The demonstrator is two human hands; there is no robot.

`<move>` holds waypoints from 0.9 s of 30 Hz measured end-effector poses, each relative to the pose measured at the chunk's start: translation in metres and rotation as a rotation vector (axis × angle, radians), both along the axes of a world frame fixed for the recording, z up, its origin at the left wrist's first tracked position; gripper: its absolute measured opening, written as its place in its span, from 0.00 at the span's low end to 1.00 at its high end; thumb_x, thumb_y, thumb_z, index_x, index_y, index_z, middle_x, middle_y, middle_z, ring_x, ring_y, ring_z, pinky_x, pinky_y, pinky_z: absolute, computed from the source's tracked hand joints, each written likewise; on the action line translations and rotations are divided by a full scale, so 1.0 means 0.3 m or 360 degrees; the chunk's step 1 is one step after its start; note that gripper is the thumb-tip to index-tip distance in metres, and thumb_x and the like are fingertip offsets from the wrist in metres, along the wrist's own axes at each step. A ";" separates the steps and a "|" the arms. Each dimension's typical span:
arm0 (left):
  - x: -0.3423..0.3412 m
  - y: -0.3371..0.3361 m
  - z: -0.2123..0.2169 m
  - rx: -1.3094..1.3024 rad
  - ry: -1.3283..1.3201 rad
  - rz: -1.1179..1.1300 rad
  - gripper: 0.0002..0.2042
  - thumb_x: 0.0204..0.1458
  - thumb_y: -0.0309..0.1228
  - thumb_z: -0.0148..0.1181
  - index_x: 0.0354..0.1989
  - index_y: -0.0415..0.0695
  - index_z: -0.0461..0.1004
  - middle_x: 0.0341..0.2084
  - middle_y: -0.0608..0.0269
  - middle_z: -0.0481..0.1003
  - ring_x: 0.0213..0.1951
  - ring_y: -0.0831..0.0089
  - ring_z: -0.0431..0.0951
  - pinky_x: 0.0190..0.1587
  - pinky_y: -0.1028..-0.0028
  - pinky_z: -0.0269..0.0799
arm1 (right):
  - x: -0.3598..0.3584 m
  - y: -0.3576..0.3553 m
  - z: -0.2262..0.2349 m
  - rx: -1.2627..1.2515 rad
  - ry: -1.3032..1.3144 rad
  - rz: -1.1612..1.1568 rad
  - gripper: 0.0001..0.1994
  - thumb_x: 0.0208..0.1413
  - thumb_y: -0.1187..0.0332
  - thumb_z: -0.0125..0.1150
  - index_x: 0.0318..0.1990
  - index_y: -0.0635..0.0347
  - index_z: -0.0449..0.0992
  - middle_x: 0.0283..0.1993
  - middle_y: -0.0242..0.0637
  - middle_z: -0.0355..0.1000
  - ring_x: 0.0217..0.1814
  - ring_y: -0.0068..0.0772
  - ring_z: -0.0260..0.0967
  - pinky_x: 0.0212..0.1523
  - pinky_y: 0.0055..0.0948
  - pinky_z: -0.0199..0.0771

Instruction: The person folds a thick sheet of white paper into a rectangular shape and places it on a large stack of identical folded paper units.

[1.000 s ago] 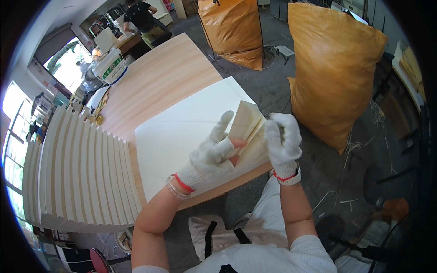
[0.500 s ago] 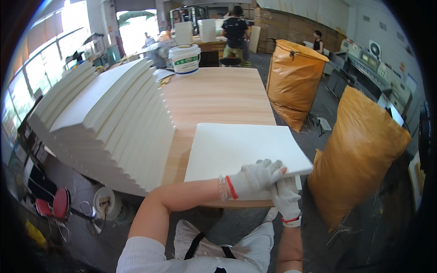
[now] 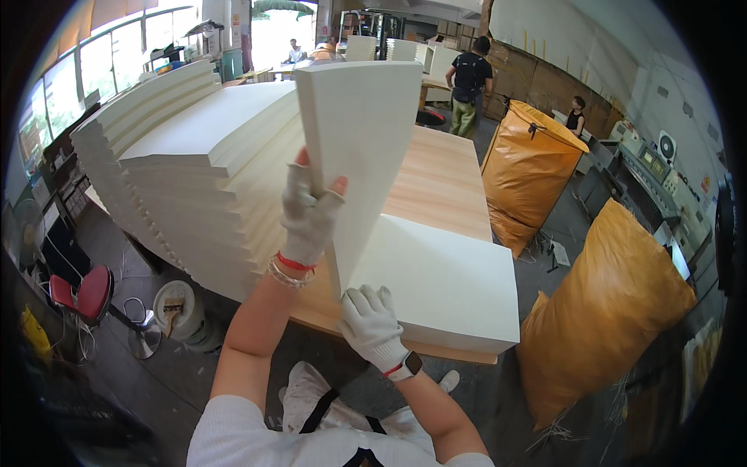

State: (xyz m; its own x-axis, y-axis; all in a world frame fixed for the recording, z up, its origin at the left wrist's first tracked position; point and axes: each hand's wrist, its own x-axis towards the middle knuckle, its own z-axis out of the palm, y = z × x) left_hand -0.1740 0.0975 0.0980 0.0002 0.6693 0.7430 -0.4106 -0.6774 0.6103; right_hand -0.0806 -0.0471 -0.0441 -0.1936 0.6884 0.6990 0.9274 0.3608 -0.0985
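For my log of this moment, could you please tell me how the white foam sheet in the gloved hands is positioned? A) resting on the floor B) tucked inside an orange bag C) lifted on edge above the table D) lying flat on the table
C: the left hand grips the foam sheet by its edge, and the right hand supports its lower corner, above the table.

White foam sheet upright between gloved hands, left hand high, right hand low.

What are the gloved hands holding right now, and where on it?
A white foam sheet, raised on edge. Left hand grips its left edge; right hand holds the bottom corner.
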 end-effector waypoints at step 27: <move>0.200 -0.286 0.699 0.1777 -0.0084 0.1409 0.27 0.55 0.30 0.63 0.65 0.45 0.70 0.64 0.50 0.71 0.60 0.41 0.73 0.58 0.44 0.75 | 0.130 0.354 0.502 -0.0497 0.2473 0.2553 0.37 0.72 0.39 0.38 0.75 0.59 0.55 0.73 0.48 0.63 0.71 0.45 0.66 0.72 0.43 0.69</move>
